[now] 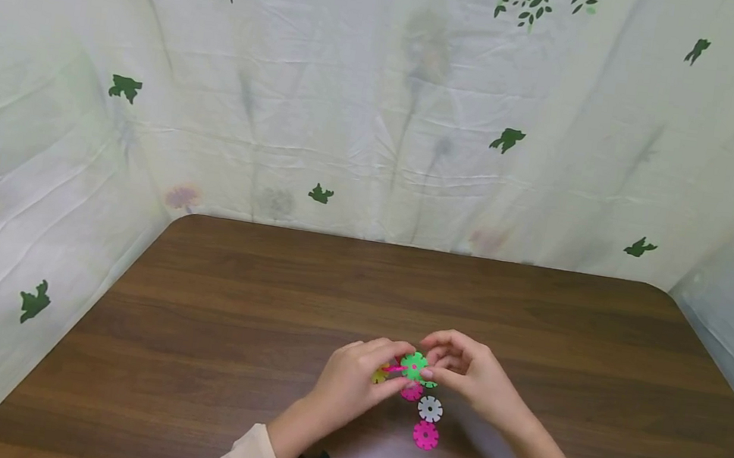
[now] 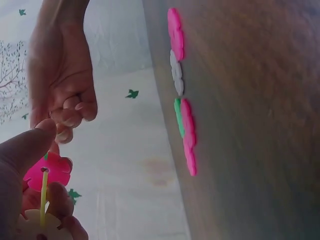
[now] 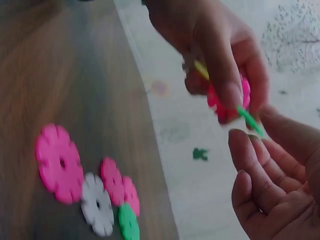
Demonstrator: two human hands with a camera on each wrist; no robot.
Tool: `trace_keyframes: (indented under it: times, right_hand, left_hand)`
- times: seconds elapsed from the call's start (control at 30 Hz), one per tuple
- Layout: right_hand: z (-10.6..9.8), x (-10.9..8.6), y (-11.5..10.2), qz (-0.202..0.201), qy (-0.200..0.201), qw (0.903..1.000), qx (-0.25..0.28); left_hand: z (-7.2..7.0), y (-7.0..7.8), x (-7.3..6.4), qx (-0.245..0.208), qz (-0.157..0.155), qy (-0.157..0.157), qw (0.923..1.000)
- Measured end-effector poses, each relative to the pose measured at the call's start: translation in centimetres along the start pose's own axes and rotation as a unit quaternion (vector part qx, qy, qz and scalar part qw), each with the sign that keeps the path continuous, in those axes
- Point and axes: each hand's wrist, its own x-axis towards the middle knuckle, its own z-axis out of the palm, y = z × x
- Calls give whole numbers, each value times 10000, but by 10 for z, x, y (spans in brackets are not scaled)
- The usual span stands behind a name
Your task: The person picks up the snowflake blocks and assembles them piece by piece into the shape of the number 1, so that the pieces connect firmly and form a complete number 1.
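Note:
My left hand (image 1: pixel 359 373) grips a small group of joined, notched flower-shaped discs above the table. A green disc (image 1: pixel 414 365) faces up in it, with a pink disc (image 3: pixel 245 92) and a yellow disc (image 1: pixel 379 376) beside it. In the left wrist view a pale disc (image 2: pixel 37 227) shows at the lower end of the group, partly behind fingers. My right hand (image 1: pixel 476 376) is at the green disc's right edge, its thumb tip overlapping that edge in the head view. The right fingers are loosely bent, apart from the thumb in the right wrist view.
Loose discs lie on the brown table (image 1: pixel 264 285) below the hands: a large pink disc (image 1: pixel 425 436), a white disc (image 1: pixel 430 409), smaller pink discs (image 3: pixel 112 181) and a green one (image 3: pixel 129 223). A pale leaf-printed curtain (image 1: pixel 382 109) stands behind the table's far edge.

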Motion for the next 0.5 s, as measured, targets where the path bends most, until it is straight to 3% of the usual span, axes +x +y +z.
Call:
trace_keyframes:
  times: [0.1, 0.23, 0.4, 0.5]
  right_hand:
    - [-7, 1, 9, -170, 135, 9987, -462]
    - [-14, 1, 29, 75, 65, 9946, -1034]
    - [-14, -1, 50, 430, -328, 9763, -2097]
    - [-12, -2, 56, 501, -450, 9675, -2438]
  left_hand:
    - [-3, -2, 1, 54, -151, 52, 9999]
    - [-7, -6, 1, 113, -246, 121, 9996]
    - [-10, -10, 2, 142, -199, 188, 9995]
    - [-10, -11, 3, 37, -200, 182, 9996]
